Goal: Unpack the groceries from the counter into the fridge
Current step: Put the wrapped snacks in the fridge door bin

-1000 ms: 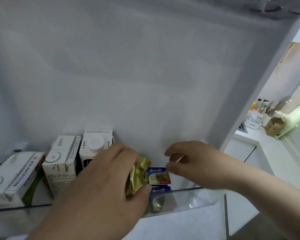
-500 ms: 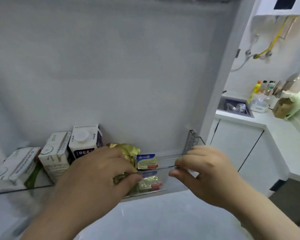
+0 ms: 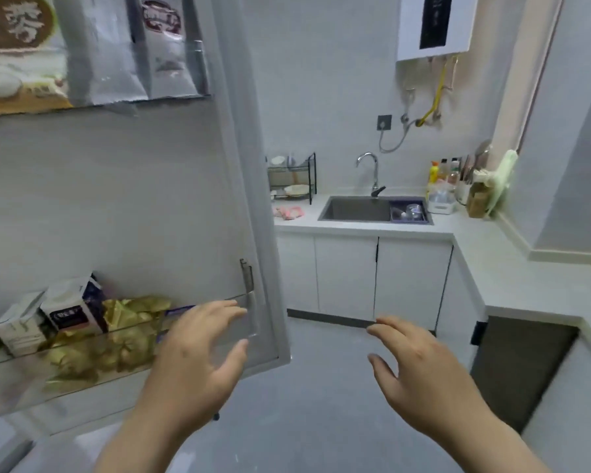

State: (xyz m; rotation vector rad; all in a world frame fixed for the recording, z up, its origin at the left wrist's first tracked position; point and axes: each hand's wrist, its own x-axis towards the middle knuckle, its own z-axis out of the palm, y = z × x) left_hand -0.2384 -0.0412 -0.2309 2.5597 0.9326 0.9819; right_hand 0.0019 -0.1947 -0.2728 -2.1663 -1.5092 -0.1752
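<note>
Groceries already unpacked are sitting just beyond my left hand (image 3: 195, 356): the crumpled gold foil packet (image 3: 130, 319) is lying in the clear door shelf (image 3: 21, 387), right ahead of that hand's fingertips, with the milk cartons (image 3: 70, 310) standing further off to its left. Both hands are hanging open and holding nothing, fingers loosely spread. My right hand (image 3: 420, 367) is floating well to the right of the fridge door (image 3: 185, 199), over the floor. I am judging the foil packet to be the weak spot. It is bulging above the shelf's front rail, so a knock from my left hand or a hard swing of the door could be tipping it out. Compared with half a second ago, my left hand is no longer gripping the packet and my right is no longer pinching at the shelf rail. Both are pulling back, and my view is swinging right toward the sink (image 3: 355, 208) and counter (image 3: 526, 271).
</note>
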